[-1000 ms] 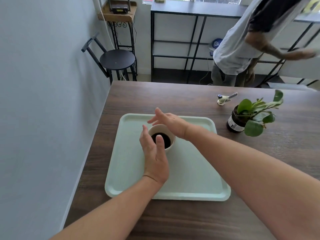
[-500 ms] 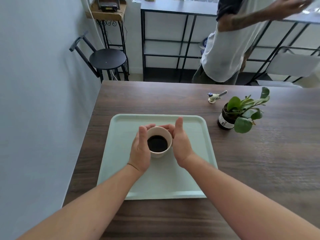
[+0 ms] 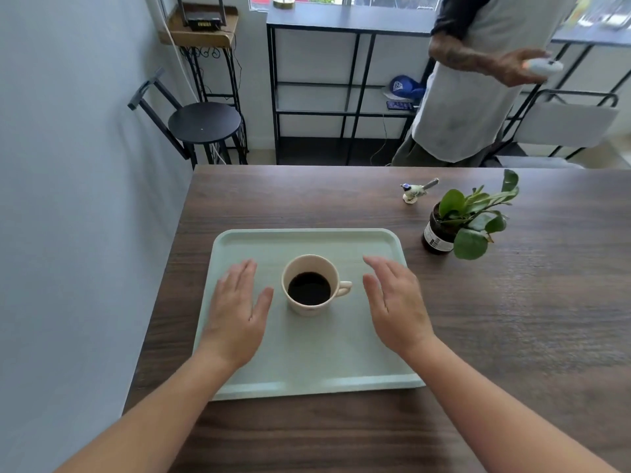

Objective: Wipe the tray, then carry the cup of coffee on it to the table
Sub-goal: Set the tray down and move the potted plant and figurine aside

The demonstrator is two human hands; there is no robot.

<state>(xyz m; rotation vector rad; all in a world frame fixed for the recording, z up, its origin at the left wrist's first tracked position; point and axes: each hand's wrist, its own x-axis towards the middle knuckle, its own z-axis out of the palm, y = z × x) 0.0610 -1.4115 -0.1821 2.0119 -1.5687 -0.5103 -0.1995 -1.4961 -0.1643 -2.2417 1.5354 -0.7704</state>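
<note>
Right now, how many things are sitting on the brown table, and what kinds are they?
Trays: 1, the pale green tray
Cups: 1, the cream cup of coffee, standing on the tray
Plants: 1, the potted plant
Bird figurines: 1, the small bird figurine
Total: 4

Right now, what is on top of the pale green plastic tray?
The pale green plastic tray carries a cream ceramic cup of black coffee. Both open hands hover over it, hiding patches of tray beneath them.

It looks like a home room: a wooden table (image 3: 512, 336) with a potted plant (image 3: 457, 223), a black stool (image 3: 204, 122) far left.
</note>
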